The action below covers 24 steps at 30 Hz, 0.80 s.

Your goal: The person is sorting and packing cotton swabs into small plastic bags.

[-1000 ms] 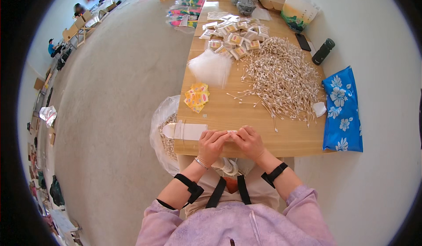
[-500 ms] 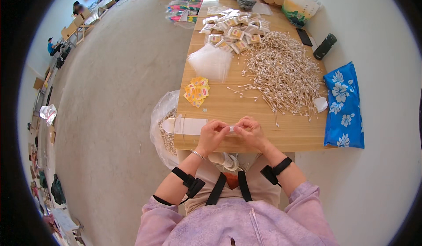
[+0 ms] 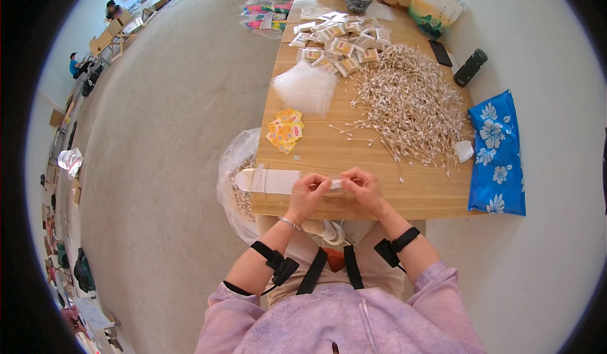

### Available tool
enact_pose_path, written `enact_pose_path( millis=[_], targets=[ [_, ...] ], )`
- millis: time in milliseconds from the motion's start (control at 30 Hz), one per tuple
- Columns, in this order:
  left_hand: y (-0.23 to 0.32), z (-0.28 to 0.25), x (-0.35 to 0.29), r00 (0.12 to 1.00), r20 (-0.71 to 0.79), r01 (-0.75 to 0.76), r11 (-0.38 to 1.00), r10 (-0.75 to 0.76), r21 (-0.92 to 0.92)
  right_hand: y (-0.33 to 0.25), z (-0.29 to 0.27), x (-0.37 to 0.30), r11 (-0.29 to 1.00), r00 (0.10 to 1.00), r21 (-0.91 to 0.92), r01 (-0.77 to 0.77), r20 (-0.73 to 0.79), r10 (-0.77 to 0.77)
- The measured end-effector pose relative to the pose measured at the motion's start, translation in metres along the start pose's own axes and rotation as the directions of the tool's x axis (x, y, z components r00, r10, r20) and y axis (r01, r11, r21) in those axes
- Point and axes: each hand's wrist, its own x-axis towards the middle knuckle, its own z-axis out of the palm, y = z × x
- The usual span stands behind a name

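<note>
At the table's front edge, my left hand [image 3: 307,196] and my right hand [image 3: 361,191] face each other with fingertips pinched. Between them they hold a small clear plastic bag [image 3: 336,184]; its contents are too small to make out. Just left of my left hand lies a white box-like holder [image 3: 278,181] with a clear band around it. Farther off are a small heap of yellow printed cards [image 3: 285,130] and a fanned stack of clear plastic bags [image 3: 306,88]. A large loose pile of cotton swabs [image 3: 408,104] spreads beyond my right hand.
Filled small packets [image 3: 341,45] are heaped farther back. Along the right side are a blue floral pouch [image 3: 496,158], a crumpled white tissue [image 3: 463,151], a dark bottle [image 3: 470,67] and a phone [image 3: 440,53]. A clear sack of swabs [image 3: 229,177] sits by the left edge.
My hands have drawn slightly apart, showing more of the small clear bag between them. The view has shifted a little; the things on the table stay in place.
</note>
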Motion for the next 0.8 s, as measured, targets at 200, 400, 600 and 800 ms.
enact_pose_path(
  millis=[200,400,600,800],
  targets=[
    [0.004,0.003,-0.005,0.997,-0.025,-0.074,0.992,0.077,0.098,-0.008,-0.006,-0.002,0.969,0.995,-0.240,0.064,-0.062,-0.081],
    [0.008,0.005,-0.002,0.995,-0.034,-0.083,0.981,0.090,0.173,-0.008,-0.017,0.007,0.990,0.962,0.106,0.092,-0.268,-0.061],
    [0.002,0.005,-0.003,0.994,-0.054,-0.080,0.981,0.091,0.177,-0.028,-0.013,-0.003,0.787,0.961,-0.564,0.249,0.047,-0.271],
    [0.003,0.017,-0.002,0.992,0.053,-0.113,0.993,0.114,-0.028,-0.029,-0.008,-0.004,0.771,0.985,-0.613,0.173,0.091,-0.149]
  ],
)
